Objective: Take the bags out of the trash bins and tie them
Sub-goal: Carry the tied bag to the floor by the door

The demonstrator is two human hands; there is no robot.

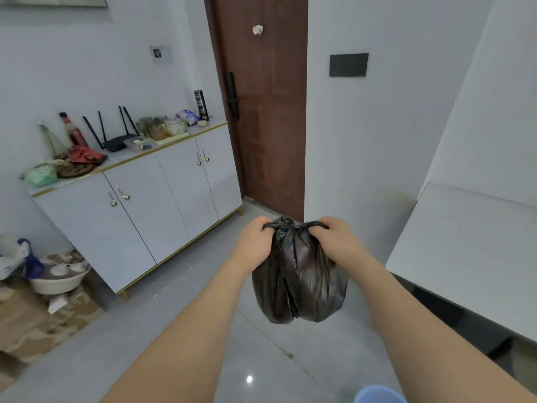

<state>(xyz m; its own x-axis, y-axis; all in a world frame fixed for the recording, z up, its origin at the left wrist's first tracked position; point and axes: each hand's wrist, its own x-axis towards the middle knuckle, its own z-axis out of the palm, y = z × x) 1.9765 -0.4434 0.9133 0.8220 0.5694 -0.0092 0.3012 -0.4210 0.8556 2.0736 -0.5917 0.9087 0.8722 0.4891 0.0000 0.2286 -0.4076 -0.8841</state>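
A full black trash bag (299, 283) hangs in the air above the grey tiled floor, in the middle of the view. Its top is gathered into a knot (289, 225) between my hands. My left hand (255, 242) grips the left end of the bag's neck. My right hand (331, 237) grips the right end. Both pull the ends apart sideways. A light blue rim (377, 395), possibly a trash bin, peeks in at the bottom edge.
A white cabinet (139, 205) with a router, jars and clutter on top stands at the left. Cardboard boxes (35, 318) and a basin (58, 280) sit on the floor beside it. A brown door (267, 112) is straight ahead. A white table (470, 251) is at the right.
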